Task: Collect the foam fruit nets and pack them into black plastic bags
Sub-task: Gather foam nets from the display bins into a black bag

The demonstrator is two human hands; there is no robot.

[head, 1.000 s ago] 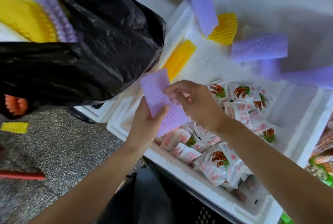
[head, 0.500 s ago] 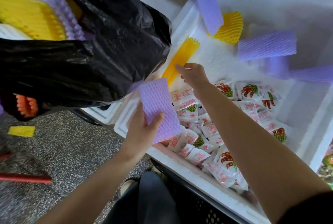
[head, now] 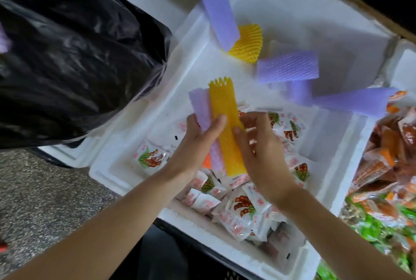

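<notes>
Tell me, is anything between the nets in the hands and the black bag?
Nothing I can see. The left hand holds the yellow net and purple net over the snack packets; the right hand pinches the yellow one. The black bag is to their left, with only open air between. Its opening is not in view.

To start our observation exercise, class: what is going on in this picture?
A person is gathering foam fruit nets over a white foam box of snack packets. The left hand grips a purple net with a long yellow net laid on it; the right hand pinches that yellow one. Several purple nets and a round yellow net lie beyond. The black plastic bag is at the left.
</notes>
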